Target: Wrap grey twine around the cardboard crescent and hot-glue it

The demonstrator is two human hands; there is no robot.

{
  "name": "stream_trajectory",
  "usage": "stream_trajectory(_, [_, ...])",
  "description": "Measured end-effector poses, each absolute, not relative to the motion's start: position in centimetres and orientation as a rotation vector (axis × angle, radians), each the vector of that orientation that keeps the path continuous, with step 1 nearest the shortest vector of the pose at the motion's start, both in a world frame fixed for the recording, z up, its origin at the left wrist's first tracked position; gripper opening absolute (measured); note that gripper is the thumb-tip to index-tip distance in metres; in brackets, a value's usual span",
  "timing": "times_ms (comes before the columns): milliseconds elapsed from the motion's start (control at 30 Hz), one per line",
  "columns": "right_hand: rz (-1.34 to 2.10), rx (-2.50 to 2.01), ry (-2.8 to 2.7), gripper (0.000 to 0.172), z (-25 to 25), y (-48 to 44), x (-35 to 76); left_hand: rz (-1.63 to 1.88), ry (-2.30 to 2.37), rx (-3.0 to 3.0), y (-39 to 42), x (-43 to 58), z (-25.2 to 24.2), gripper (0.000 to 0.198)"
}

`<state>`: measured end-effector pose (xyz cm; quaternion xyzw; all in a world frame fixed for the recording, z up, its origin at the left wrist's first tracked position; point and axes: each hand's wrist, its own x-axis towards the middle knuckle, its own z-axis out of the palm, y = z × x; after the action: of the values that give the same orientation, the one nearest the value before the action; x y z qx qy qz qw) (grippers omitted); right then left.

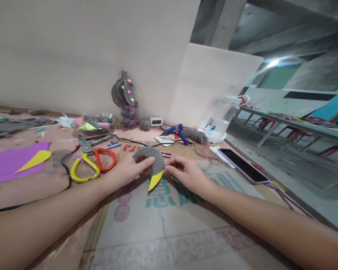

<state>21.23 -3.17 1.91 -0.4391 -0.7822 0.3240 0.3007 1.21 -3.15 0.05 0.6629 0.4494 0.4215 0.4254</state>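
Observation:
My left hand (pixel 132 167) grips a crescent shape (pixel 152 155), its thumb on the front and the other fingers behind. Grey yarn winds round most of the crescent, while its pointed lower end is bare yellow. Just off the crescent's right edge, my right hand (pixel 183 170) is closed in a pinch. Whatever lies between those fingertips is too small to make out. Under both hands is a printed cardboard sheet (pixel 135 240). A loose thread (pixel 162 221) lies on it below the crescent. Grey yarn (pixel 195 135) is bundled behind my right hand, with loose strands nearby.
Scissors (pixel 86 170) with yellow and red handles lie left of my left forearm. Beyond are a utility knife (pixel 84 143), blue glue gun (pixel 177 132) and its cord. A phone (pixel 243 165) and plastic jug (pixel 219 120) stand right. Purple sheets (pixel 2 163) lie far left.

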Motion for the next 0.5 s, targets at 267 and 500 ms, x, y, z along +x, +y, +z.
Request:
stream_trajectory(267, [0.838, -1.159, -2.118, 0.015, 1.75, -3.1, 21.28, 0.978, 1.152, 1.706, -2.92, 0.91, -0.13, 0.033])
stream_trajectory(500, [0.68, -0.962, -2.172, 0.027, 1.97, -2.55, 21.8, 0.967, 1.108, 1.729, -3.22, 1.12, 0.25, 0.03])
